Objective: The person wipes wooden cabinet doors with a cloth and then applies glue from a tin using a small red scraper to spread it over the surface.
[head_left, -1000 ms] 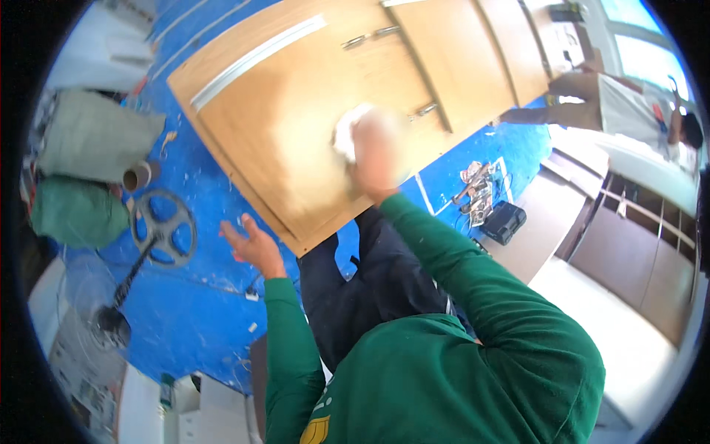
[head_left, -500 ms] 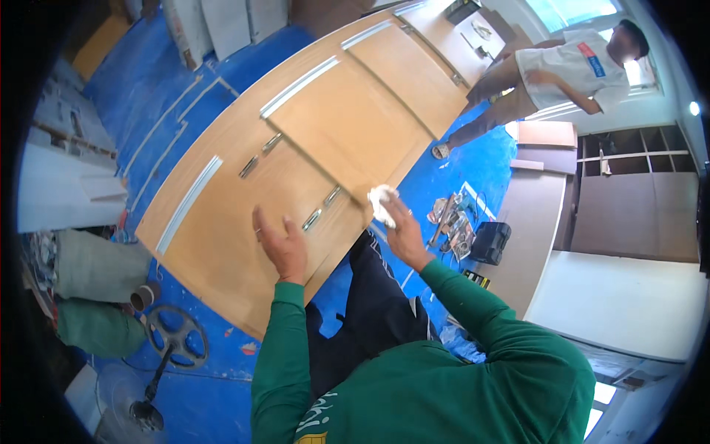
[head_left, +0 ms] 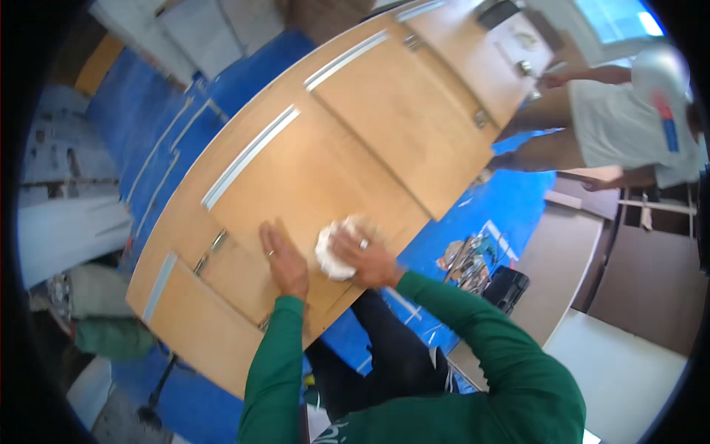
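A crumpled white cloth lies under my right hand, which presses it against a light wood door panel. My left hand is beside it, fingers stretched out over the same panel and nothing held. Along the panel's far edge runs a pale metal strip handle. Metal hinges show at the seam to my left. The panels sit in a row on a long wooden cabinet lying flat before me. The cloth's shape is partly hidden by my fingers.
Another person in a white shirt stands at the cabinet's far right end. Blue sheeting covers the floor. Loose tools and a black case lie to the right, near brown boards.
My right hand has come down with the cloth onto the panel. My view has shifted along the cabinet to the right. The other person has bent over the cabinet's end, an arm reaching out.
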`<state>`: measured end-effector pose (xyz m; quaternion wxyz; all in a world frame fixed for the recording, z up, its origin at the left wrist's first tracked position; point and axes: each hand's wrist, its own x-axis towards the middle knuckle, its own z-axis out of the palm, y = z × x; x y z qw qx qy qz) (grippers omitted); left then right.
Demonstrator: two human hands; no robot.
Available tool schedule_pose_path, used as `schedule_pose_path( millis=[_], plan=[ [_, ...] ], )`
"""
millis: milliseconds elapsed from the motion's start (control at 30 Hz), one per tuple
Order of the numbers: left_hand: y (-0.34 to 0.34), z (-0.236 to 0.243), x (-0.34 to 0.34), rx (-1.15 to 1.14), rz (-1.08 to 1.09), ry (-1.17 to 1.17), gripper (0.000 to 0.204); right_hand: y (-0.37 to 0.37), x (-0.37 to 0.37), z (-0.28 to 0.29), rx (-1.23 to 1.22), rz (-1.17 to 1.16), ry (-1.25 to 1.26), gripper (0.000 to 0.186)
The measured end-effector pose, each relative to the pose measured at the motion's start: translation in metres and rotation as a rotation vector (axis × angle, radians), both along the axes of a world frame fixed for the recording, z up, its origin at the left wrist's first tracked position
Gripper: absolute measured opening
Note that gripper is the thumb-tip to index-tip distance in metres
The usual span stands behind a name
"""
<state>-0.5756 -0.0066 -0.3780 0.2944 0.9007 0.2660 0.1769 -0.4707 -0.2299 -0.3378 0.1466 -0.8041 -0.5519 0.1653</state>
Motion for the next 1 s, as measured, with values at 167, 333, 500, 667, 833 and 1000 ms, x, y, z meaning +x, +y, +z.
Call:
schedule_pose_path(
  millis=[167, 333, 500, 667, 833, 1000],
  plan=[
    [0.000, 0.003, 0.006, 0.068, -0.036, 0.021, 0.051, 0.106, 0.130, -0.014, 0.043, -0.050, -0.182, 0.080],
    [-0.003, 0.000, 0.008, 0.116, 0.007, 0.059, 0.050, 0.167, 0.181, -0.021, 0.150, -0.192, -0.205, 0.080],
    [0.005, 0.000, 0.006, 0.063, 0.036, 0.047, 0.053, -0.001, 0.052, -0.024, -0.047, -0.105, -0.089, 0.089],
    [0.003, -0.014, -0.003, 0.055, 0.015, 0.013, 0.057, 0.024, 0.083, -0.024, -0.088, 0.034, -0.094, 0.090],
    [0.007, 0.004, 0.008, -0.010, -0.019, 0.057, 0.048, 0.227, 0.159, -0.028, 0.287, -0.476, -0.115, 0.080],
    [0.006, -0.004, -0.002, -0.065, 0.030, 0.045, 0.042, 0.243, 0.150, -0.034, 0.264, 0.240, -0.054, 0.072]
  ],
)
